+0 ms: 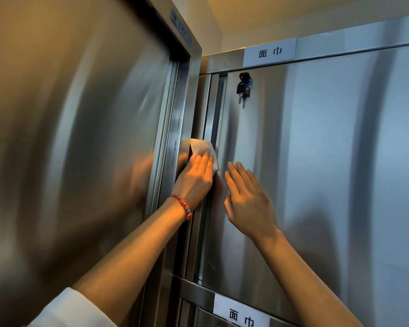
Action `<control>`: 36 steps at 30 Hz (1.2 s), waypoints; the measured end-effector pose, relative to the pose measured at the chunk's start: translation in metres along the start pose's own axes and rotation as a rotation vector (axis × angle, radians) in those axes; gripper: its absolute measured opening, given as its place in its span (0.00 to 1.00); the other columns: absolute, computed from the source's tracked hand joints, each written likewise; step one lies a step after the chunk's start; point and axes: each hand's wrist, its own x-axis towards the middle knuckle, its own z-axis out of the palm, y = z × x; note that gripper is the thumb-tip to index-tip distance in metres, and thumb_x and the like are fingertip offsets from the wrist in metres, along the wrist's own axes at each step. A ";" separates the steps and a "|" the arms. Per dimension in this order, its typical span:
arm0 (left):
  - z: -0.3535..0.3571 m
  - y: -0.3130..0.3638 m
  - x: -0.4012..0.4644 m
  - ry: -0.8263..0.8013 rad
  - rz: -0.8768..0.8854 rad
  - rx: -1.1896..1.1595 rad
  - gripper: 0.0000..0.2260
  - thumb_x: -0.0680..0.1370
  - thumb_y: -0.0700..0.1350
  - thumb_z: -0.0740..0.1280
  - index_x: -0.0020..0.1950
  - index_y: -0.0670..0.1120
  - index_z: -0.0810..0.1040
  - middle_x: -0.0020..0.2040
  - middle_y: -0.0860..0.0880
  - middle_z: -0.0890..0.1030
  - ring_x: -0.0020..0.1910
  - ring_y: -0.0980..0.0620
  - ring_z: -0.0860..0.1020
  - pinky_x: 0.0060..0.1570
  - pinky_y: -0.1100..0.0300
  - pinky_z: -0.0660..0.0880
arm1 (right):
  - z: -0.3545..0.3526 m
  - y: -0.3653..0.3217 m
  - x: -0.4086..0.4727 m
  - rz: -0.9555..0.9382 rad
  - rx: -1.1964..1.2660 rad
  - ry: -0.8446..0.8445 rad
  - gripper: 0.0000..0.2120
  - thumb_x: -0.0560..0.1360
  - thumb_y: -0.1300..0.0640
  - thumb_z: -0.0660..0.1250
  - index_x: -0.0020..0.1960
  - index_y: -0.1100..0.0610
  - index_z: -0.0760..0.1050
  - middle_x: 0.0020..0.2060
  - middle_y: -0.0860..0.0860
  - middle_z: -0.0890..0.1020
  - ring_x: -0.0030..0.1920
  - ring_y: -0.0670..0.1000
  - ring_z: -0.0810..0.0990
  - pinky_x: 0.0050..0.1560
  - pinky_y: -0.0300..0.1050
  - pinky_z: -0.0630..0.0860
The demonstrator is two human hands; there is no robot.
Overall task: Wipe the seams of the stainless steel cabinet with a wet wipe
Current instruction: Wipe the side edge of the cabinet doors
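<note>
A stainless steel cabinet point(316, 161) fills the right of the head view, its sliding door reaching a vertical seam point(214, 109) at the left edge. My left hand point(195, 178), with a red bead bracelet at the wrist, presses a white wet wipe point(202, 145) flat against that seam with straight fingers. My right hand point(247, 197) lies flat on the door panel just to the right, fingers straight and together, holding nothing.
A tall steel door frame and panel point(80, 138) stand close on the left. A black key point(243, 87) hangs in the door's lock near the top. White labels point(269, 53) sit on the rails above and below the door.
</note>
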 end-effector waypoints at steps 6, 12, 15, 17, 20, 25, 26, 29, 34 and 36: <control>0.002 0.005 -0.006 0.096 0.006 -0.030 0.18 0.78 0.44 0.57 0.67 0.45 0.71 0.65 0.46 0.75 0.65 0.50 0.72 0.65 0.56 0.66 | -0.001 0.000 -0.001 -0.004 -0.005 -0.007 0.25 0.71 0.54 0.71 0.64 0.64 0.74 0.64 0.61 0.74 0.67 0.60 0.70 0.68 0.56 0.62; 0.002 -0.001 0.001 0.045 -0.030 -0.021 0.22 0.76 0.49 0.66 0.68 0.45 0.70 0.66 0.46 0.74 0.66 0.50 0.72 0.66 0.56 0.65 | -0.001 0.000 0.000 0.001 0.005 0.000 0.25 0.71 0.54 0.70 0.64 0.64 0.74 0.64 0.60 0.74 0.67 0.59 0.71 0.67 0.57 0.64; 0.006 0.002 0.000 -0.007 -0.045 -0.002 0.21 0.79 0.46 0.60 0.72 0.43 0.65 0.70 0.44 0.69 0.69 0.48 0.67 0.68 0.55 0.62 | -0.001 0.000 0.000 0.005 0.016 0.004 0.24 0.71 0.54 0.70 0.64 0.64 0.74 0.64 0.60 0.74 0.67 0.59 0.71 0.67 0.56 0.64; 0.004 0.004 -0.002 -0.039 -0.079 -0.047 0.22 0.78 0.47 0.62 0.71 0.44 0.66 0.69 0.44 0.70 0.69 0.48 0.68 0.68 0.56 0.63 | -0.002 0.000 0.000 0.006 0.021 -0.002 0.25 0.71 0.54 0.71 0.64 0.64 0.74 0.64 0.60 0.74 0.66 0.59 0.71 0.67 0.57 0.64; 0.000 0.005 -0.006 -0.043 -0.073 -0.091 0.22 0.75 0.48 0.67 0.68 0.46 0.70 0.66 0.46 0.74 0.66 0.50 0.72 0.66 0.57 0.66 | -0.002 0.000 0.000 0.006 0.016 -0.007 0.25 0.71 0.54 0.71 0.64 0.64 0.74 0.64 0.60 0.74 0.67 0.59 0.71 0.67 0.57 0.65; -0.001 -0.001 0.002 -0.049 -0.077 -0.085 0.23 0.76 0.48 0.67 0.69 0.44 0.68 0.67 0.45 0.73 0.67 0.49 0.71 0.66 0.56 0.66 | -0.002 0.000 0.001 0.003 0.003 -0.003 0.25 0.71 0.54 0.70 0.64 0.64 0.74 0.64 0.60 0.74 0.67 0.59 0.71 0.67 0.56 0.63; 0.000 -0.001 0.004 -0.075 -0.087 -0.083 0.23 0.78 0.47 0.64 0.71 0.42 0.64 0.69 0.44 0.71 0.68 0.48 0.69 0.67 0.56 0.64 | -0.002 0.000 0.000 0.002 0.005 0.001 0.24 0.71 0.54 0.70 0.64 0.64 0.74 0.64 0.60 0.74 0.66 0.59 0.71 0.67 0.56 0.63; 0.001 0.000 0.007 -0.131 -0.083 -0.059 0.22 0.81 0.42 0.54 0.73 0.38 0.53 0.73 0.40 0.62 0.72 0.45 0.61 0.70 0.53 0.56 | -0.002 0.000 0.000 0.007 0.015 0.006 0.24 0.71 0.55 0.70 0.64 0.64 0.74 0.64 0.60 0.74 0.67 0.59 0.71 0.68 0.56 0.63; 0.004 -0.001 0.006 -0.112 -0.078 -0.097 0.21 0.81 0.39 0.50 0.75 0.36 0.52 0.74 0.37 0.58 0.74 0.43 0.57 0.71 0.51 0.52 | -0.003 -0.001 0.000 0.011 0.027 -0.001 0.24 0.71 0.55 0.70 0.64 0.64 0.74 0.64 0.60 0.74 0.67 0.59 0.71 0.68 0.55 0.65; 0.006 -0.004 0.011 -0.175 -0.065 -0.162 0.22 0.82 0.38 0.49 0.74 0.34 0.45 0.75 0.35 0.51 0.75 0.41 0.51 0.71 0.50 0.45 | -0.002 0.000 0.000 0.014 0.029 0.000 0.24 0.71 0.55 0.70 0.64 0.64 0.74 0.64 0.60 0.74 0.67 0.58 0.71 0.68 0.55 0.64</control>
